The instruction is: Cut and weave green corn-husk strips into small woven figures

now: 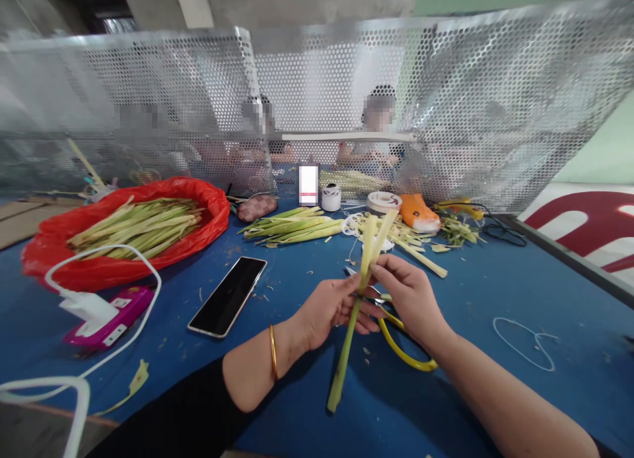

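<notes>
A green plant stalk (347,356) with pale yellow, split leaves at its top stands tilted in front of me. My left hand (321,313) has its fingers closed around the stalk's middle. Higher up, my right hand (413,296) pinches one of the pale leaf strips between thumb and fingers. Beneath my hands lies a pair of scissors with yellow handles (406,359), partly hidden by them. Behind my hands are a bundle of green stalks (297,227) and a heap of loose peeled strips (411,243).
At the left, a red plastic bag (215,210) holds many stalks. A phone (228,296) and a purple power strip (136,306) with a white cable lie nearer. A tape roll (384,202), an orange packet (419,212) and a lit phone (308,184) stand before a perforated screen (317,82); people sit behind it.
</notes>
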The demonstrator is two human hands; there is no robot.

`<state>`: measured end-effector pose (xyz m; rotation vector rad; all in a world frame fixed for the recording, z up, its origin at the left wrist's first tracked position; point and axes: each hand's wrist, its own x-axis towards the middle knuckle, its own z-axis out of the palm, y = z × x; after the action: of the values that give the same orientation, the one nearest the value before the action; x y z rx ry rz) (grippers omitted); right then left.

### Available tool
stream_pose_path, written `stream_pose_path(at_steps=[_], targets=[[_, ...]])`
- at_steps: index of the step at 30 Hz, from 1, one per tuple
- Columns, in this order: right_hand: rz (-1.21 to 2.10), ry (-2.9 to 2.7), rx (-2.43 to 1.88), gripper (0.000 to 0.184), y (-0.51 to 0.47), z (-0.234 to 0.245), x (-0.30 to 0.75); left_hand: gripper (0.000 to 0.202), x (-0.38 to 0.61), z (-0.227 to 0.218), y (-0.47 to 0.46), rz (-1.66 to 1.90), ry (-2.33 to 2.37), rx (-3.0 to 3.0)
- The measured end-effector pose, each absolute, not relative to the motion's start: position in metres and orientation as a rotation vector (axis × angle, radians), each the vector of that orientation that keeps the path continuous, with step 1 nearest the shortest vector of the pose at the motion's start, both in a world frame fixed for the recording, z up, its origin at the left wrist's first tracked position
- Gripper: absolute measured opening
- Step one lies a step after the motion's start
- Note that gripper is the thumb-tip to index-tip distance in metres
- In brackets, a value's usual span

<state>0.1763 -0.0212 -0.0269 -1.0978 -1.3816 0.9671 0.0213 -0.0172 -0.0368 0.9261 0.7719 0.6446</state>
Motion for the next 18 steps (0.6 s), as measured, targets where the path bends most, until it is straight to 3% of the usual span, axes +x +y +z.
stream_pose_path(at_steps=[3,9,15,18], targets=[[1.047,-1.349,-1.076,0.019,-0.021,-0.026,0.177,0.071,0.020,-0.036,-0.015,0.566,0.794,0.863],[1.147,-1.425,-1.196,0.020,-0.014,-0.037,0.176,0.034,0.023,-0.042,-0.018,0.492,0.754,0.906],[0.430,-1.683,-1.199,0.014,-0.015,-0.040,0.180,0.025,0.024,-0.034,-0.018,0.749,0.852,0.693],[0.301,-1.922,-1.008,0.016,-0.024,-0.033,0.178,0.023,0.024,-0.030,-0.018,0.896,0.886,0.642]])
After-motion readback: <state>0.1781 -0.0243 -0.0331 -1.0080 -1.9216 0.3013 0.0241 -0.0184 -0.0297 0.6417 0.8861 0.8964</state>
